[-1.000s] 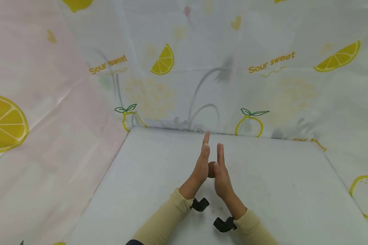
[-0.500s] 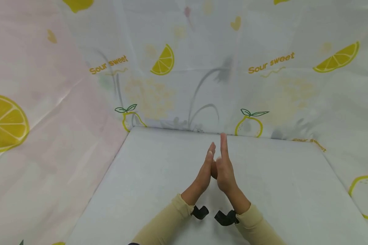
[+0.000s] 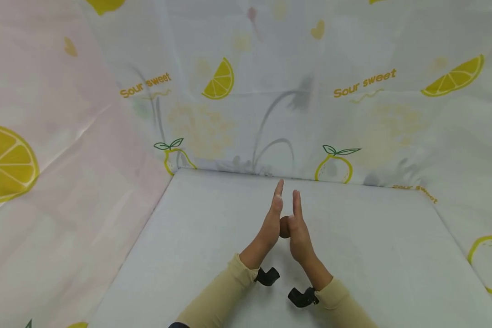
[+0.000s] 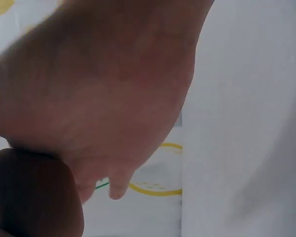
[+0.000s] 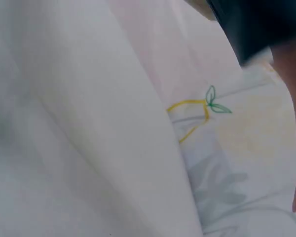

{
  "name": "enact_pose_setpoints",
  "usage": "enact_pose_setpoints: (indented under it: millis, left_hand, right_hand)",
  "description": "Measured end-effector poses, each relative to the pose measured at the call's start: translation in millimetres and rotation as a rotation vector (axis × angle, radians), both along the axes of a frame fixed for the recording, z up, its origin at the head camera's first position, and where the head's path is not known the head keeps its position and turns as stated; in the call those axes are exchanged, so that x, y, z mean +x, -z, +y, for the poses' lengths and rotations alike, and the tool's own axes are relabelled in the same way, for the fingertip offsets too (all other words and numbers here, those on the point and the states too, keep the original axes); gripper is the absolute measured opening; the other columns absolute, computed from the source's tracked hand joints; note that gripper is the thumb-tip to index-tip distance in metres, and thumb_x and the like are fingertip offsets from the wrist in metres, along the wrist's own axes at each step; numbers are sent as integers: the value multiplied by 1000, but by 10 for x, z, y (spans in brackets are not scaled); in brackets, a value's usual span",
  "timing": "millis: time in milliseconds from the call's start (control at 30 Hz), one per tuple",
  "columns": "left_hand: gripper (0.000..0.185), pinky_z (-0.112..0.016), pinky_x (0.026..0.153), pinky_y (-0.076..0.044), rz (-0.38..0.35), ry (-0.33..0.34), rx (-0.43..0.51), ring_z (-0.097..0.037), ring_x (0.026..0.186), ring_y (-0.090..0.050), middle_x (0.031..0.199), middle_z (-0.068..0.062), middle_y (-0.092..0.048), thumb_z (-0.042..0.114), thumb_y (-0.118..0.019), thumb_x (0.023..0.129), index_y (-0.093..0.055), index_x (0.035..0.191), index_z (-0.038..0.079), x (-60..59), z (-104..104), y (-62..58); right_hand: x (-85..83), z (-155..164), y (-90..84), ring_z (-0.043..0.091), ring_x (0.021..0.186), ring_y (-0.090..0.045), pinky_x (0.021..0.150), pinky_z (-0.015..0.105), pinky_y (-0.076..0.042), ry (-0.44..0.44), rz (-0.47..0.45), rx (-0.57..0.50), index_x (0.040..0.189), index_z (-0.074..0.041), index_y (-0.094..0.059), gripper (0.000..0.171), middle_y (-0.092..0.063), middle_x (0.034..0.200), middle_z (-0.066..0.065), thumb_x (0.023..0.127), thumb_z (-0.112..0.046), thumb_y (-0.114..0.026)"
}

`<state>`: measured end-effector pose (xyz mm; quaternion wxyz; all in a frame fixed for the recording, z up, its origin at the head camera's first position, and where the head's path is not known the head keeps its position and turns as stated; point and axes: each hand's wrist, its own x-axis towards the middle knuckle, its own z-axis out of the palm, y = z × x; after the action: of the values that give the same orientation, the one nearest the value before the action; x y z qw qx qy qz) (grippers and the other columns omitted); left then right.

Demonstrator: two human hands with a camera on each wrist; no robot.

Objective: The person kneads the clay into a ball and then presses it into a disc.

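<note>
Pressing brown ball (image 3: pixel 284 226) between flat palms, left hand (image 3: pixel 270 223) and right hand (image 3: pixel 298 230), fingers straight, above counter (image 3: pixel 373 255). Risk: uneven pressure, ball likely squirts out, rolls off.

A brown lump (image 3: pixel 284 226) shows between the palms of the left hand (image 3: pixel 270 223) and right hand (image 3: pixel 298 232). Both sleeves (image 3: pixel 225 291) are beige, with black wrist mounts (image 3: pixel 267 276). The table (image 3: pixel 373 255) is pale grey-white. The far curtain (image 3: pixel 270 91) is white with yellow lemons (green leaves, orange "Sour sweet" lettering); the left curtain (image 3: pixel 57 182) is pinkish.
</note>
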<state>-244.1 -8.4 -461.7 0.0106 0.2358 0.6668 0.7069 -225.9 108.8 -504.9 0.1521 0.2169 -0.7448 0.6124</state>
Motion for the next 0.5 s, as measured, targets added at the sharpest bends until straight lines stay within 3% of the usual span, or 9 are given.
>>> enact_pose_setpoints:
  millis: [33, 67, 133, 167, 200, 233, 333, 400, 500]
  left_hand:
    - [81, -56, 122, -4, -5, -5, -2, -19, 155, 2, 171, 0, 0, 68, -16, 104, -1, 165, 18, -21, -3, -8]
    - [81, -57, 122, -4, -10, -11, -6, -20, 155, 2, 171, -1, 0, 68, -17, 104, -1, 165, 18, -42, -5, -11]
    - [80, -58, 122, -4, -30, -21, -22, -20, 155, 2, 171, 0, 0, 68, -18, 104, -1, 166, 20, -78, -6, 3]
    - [79, -58, 122, -5, -44, -27, -30, -20, 155, 1, 171, 2, -1, 67, -18, 104, -2, 166, 20, -91, -4, 17]
    - [78, -58, 122, -6, -62, -27, -36, -19, 155, 0, 171, 3, -1, 67, -18, 104, -3, 166, 21, -95, 0, 33]
    - [76, -57, 122, -6, -76, -28, -41, -19, 155, -1, 171, 3, -3, 66, -17, 105, -4, 166, 22, -96, 1, 52]
    - [74, -53, 123, -7, -107, -18, -47, -16, 155, -3, 171, 3, -5, 62, -16, 106, -7, 166, 19, -71, 27, 127]
    - [73, -50, 124, -7, -105, -4, -45, -16, 155, -3, 171, 1, -6, 59, -15, 107, -7, 165, 16, -38, 50, 177]
    - [72, -48, 124, -6, -88, 17, -35, -14, 155, -3, 171, -2, -6, 57, -13, 108, -5, 165, 13, 15, 87, 239]
  right_hand:
    - [34, -24, 7, 2, 75, -48, 84, 17, -41, 4, 35, 17, 165, -13, 1, 59, -53, 136, 15, 113, -19, -27]
    - [71, -47, 3, 0, 81, -52, 82, 16, -42, 10, 78, 39, 165, -11, 0, 60, -49, 146, 17, 112, -19, -28]
    - [130, -87, -22, -1, 106, -54, 97, 17, -39, 30, 155, 73, 164, -8, -1, 62, -13, 169, 15, 112, -25, -30]
    - [154, -104, -47, 3, 123, -50, 105, 19, -36, 35, 193, 84, 164, -6, -2, 64, -6, 170, 15, 112, -29, -30]
    - [168, -115, -74, 7, 138, -41, 114, 22, -28, 50, 227, 97, 163, -4, -4, 66, -7, 170, 15, 112, -34, -31]
    - [171, -125, -107, 13, 140, -41, 117, 27, -26, 56, 264, 103, 163, -1, -5, 68, -7, 169, 18, 111, -38, -30]
    - [143, -127, -213, 29, 156, -7, 125, 37, -2, 86, 342, 110, 161, 4, -9, 69, -11, 168, 22, 111, -40, -28]
    - [99, -98, -263, 31, 156, -7, 125, 38, -2, 83, 354, 84, 161, 4, -10, 66, -11, 167, 23, 111, -34, -28]
    - [24, -41, -306, 27, 156, -6, 124, 31, -6, 49, 279, 10, 163, -2, -5, 61, -7, 169, 20, 110, -25, -27]
